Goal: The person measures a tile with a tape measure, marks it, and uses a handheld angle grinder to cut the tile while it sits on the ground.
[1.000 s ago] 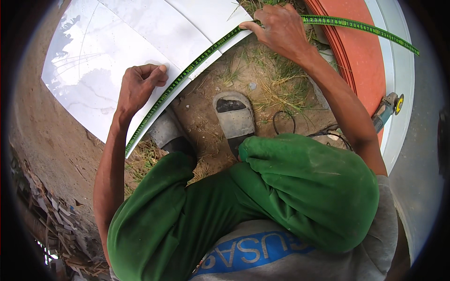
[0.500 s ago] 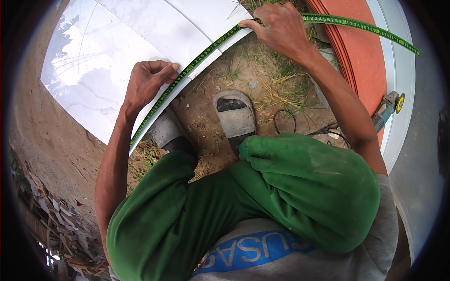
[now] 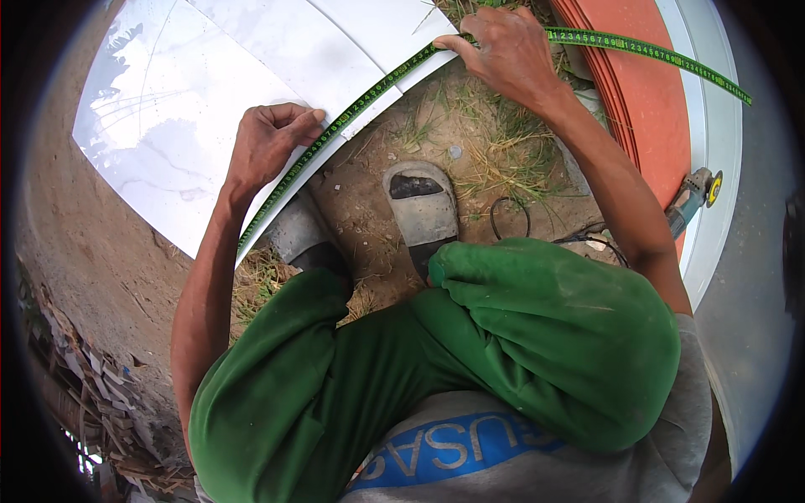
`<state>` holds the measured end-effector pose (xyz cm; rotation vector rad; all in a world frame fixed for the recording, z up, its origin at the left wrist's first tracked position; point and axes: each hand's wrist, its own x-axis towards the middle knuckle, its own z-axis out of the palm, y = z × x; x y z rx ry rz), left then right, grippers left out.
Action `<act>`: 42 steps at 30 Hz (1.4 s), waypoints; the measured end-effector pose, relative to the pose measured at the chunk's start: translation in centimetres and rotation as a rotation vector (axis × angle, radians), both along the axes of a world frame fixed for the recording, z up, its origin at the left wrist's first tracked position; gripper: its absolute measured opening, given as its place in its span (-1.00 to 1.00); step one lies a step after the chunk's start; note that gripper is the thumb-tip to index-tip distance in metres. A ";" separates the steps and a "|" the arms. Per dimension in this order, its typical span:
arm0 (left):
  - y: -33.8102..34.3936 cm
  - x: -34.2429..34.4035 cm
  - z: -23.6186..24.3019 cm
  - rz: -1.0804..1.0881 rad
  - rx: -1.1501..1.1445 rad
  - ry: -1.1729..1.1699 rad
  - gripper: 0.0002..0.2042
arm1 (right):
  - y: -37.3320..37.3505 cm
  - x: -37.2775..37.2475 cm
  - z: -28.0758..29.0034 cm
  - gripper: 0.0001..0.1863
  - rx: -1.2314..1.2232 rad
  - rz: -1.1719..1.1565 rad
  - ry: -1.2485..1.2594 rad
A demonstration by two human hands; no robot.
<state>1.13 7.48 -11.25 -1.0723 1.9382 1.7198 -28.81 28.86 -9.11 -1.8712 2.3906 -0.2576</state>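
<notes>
A green tape measure (image 3: 362,101) runs along the near edge of a glossy white sheet (image 3: 231,109). My right hand (image 3: 506,49) is closed round the tape at the sheet's far right corner, with the thumb stretched along it. From there the tape continues to the right, past orange sheets. My left hand (image 3: 275,142) rests over the white sheet, just beside the tape. Its thumb and forefinger are pressed together; anything between them is too small or hidden to make out.
An angle grinder (image 3: 696,199) with a yellow disc lies on the right by the stacked orange sheets (image 3: 641,109) and a pale panel edge (image 3: 713,126). A black cable (image 3: 495,220) loops over the dirt. My sandals (image 3: 422,201) stand below the sheet. Broken scraps (image 3: 109,394) are piled lower left.
Both hands have shifted very slightly to the right along with the tape. The grip of each looks the same.
</notes>
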 end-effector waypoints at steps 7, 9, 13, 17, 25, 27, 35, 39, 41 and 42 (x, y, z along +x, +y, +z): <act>0.0 0.1 -0.3 -0.007 -0.003 0.003 -0.63 | 0.0 0.1 0.3 -0.53 -0.021 0.009 -0.020; -0.1 0.2 -0.4 -0.009 -0.002 -0.008 -0.63 | -0.1 0.0 0.2 -0.52 0.014 0.007 -0.014; 0.0 0.1 -0.2 -0.012 -0.003 0.003 -0.62 | -0.1 -0.1 0.2 -0.51 0.010 0.019 -0.006; 0.1 0.0 0.0 -0.013 -0.020 0.028 -0.63 | -0.1 0.0 0.1 -0.51 0.024 0.025 0.011; 0.3 -0.3 0.5 -0.009 -0.045 0.012 -0.63 | -0.1 0.0 0.1 -0.50 -0.010 0.012 -0.006; 0.3 -0.3 0.4 -0.019 -0.058 0.004 -0.63 | 0.0 -0.1 -0.1 -0.50 -0.020 0.017 0.009; 0.3 -2.0 1.7 0.008 -0.587 -0.144 -0.65 | 0.2 -0.2 -0.3 -0.51 -0.016 0.022 0.029; -1.2 -3.3 0.0 -0.344 -1.008 0.433 -0.74 | 0.0 0.1 0.2 -0.51 -0.003 -0.002 -0.010; -1.6 -4.5 -0.9 -0.508 -1.044 0.538 -0.67 | -0.1 0.2 0.4 -0.51 0.027 -0.020 -0.028; -1.8 -4.8 -1.2 -0.507 -1.046 0.534 -0.67 | -0.2 0.2 0.4 -0.51 0.029 -0.018 -0.029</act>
